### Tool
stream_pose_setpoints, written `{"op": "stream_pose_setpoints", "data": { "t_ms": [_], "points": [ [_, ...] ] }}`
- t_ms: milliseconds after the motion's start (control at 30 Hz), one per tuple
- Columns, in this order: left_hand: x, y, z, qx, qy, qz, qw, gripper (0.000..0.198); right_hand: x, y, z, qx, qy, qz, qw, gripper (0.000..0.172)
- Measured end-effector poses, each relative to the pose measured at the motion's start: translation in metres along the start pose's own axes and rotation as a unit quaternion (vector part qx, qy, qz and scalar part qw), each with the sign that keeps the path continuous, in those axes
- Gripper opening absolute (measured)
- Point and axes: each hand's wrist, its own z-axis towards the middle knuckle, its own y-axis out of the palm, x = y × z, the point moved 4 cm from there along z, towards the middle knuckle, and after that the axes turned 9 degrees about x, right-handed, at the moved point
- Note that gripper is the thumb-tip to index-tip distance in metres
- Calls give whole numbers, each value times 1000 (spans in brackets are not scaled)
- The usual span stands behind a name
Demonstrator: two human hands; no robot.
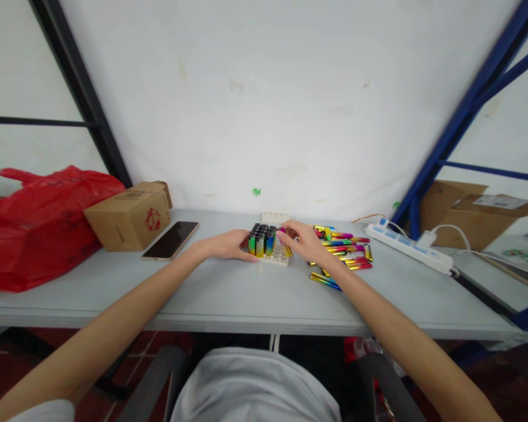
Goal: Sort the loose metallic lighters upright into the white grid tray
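A white tray (pixel 276 260) with rows of round sockets stands on the table before me. Its left part is packed with upright lighters (pixel 260 243), shiny green, yellow and blue with black tops; empty sockets show on the right. My left hand (pixel 234 245) grips the tray's left side, thumb at the front and fingers behind, partly hidden. Over the tray's right side, my right hand (pixel 303 240) pinches a lighter (pixel 287 250) with a yellow lower end, mostly covered by the fingers. Loose metallic rainbow lighters (pixel 347 251) lie in a pile right of the tray, partly behind my right forearm.
Another white tray (pixel 276 217) sits by the wall. To the left are a phone (pixel 171 240), a cardboard box (pixel 129 217) and a red plastic bag (pixel 48 228). A power strip (pixel 409 248) with cords, a blue frame (pixel 457 117) and an opened carton (pixel 470 217) are at right.
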Motion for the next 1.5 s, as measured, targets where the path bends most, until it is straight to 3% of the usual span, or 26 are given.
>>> {"op": "stream_pose_setpoints", "data": {
  "t_ms": [200,367,633,933,1067,1167,1267,1367,1500],
  "points": [
    [-3,0,-1,6,-15,29,999,61,-5,9,-5,-47,-4,47,998,35],
    [-4,0,0,6,3,20,1000,63,-10,12,-7,-73,-42,-12,996,29],
    [-3,0,0,9,6,23,1000,62,-7,17,-3,-67,-52,9,996,42],
    [-6,0,0,3,-4,40,999,65,1,28,-7,-109,-37,-132,985,53],
    [-3,0,0,-5,-1,20,1000,62,2,16,-2,-97,-46,-142,984,58],
    [-1,1,0,-6,-1,-2,1000,60,14,-6,4,-30,-16,-191,981,58],
    [-2,1,1,-8,-4,-3,1000,60,40,-25,7,10,21,-244,969,46],
    [-2,1,1,-17,-6,5,1000,59,66,-32,5,9,12,-258,966,26],
    [1,0,0,-15,-2,16,1000,60,79,-23,-1,-32,-34,-240,970,32]
  ]
}}
